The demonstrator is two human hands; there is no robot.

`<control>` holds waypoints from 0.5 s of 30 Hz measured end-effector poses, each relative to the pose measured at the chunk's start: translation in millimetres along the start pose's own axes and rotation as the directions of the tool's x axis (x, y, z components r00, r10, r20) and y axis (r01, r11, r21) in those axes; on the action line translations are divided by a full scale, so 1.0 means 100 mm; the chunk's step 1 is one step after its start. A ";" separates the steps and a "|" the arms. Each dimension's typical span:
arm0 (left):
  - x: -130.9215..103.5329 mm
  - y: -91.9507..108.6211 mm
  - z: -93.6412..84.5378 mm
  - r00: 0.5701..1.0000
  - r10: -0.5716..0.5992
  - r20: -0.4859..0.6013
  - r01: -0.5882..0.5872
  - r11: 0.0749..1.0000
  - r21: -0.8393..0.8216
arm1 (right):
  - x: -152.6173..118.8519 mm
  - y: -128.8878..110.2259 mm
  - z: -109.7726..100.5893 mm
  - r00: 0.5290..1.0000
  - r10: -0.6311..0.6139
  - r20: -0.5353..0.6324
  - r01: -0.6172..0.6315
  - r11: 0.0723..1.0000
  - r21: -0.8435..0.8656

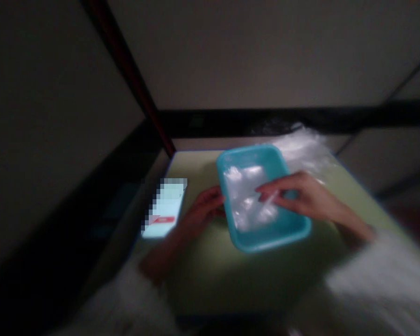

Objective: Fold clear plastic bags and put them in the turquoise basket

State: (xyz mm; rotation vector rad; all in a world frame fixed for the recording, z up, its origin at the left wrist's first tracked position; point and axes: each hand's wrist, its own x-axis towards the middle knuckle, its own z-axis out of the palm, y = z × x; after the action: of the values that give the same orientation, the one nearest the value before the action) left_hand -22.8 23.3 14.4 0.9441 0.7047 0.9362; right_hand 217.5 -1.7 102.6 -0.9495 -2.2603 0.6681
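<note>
A turquoise plastic basket [266, 243] is tilted above the yellowish table, with shiny clear plastic packets [243, 200] lying inside it. My left hand [207, 205] grips the basket's left rim, its fingers partly hidden behind the wall. Over the basket's right side reaches my right hand [297, 196], thumb and fingers pinched on a small piece of clear plastic [271, 199]. The picture is dim and blurred, so the contents of the packets cannot be made out.
A lit phone [166, 207] lies on the left part of the table [196, 163]. Crumpled clear plastic bags [306, 149] are at the back right, behind the basket. A pale wall with a dark band stands beyond the table's far edge.
</note>
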 end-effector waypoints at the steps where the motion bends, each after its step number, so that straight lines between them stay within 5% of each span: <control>1: 0.00 0.01 0.01 1.000 0.003 -0.001 -0.003 1.000 -0.006 | 0.00 0.00 -0.02 0.998 -0.022 0.066 0.021 1.000 0.009; 7: -0.01 0.04 0.05 1.000 0.021 0.006 -0.020 1.000 -0.018 | -0.03 -0.05 -0.11 0.951 -0.037 0.306 0.052 0.998 -0.041; 15: -0.01 0.05 0.05 1.000 0.023 -0.007 -0.023 1.000 -0.005 | -0.02 -0.01 0.03 0.981 -0.024 0.194 0.066 0.975 -0.213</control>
State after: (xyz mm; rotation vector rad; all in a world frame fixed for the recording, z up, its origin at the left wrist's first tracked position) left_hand -21.0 22.1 21.1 0.9467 0.6981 0.9614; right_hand 216.0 -3.8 100.3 -0.9673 -2.5590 0.5166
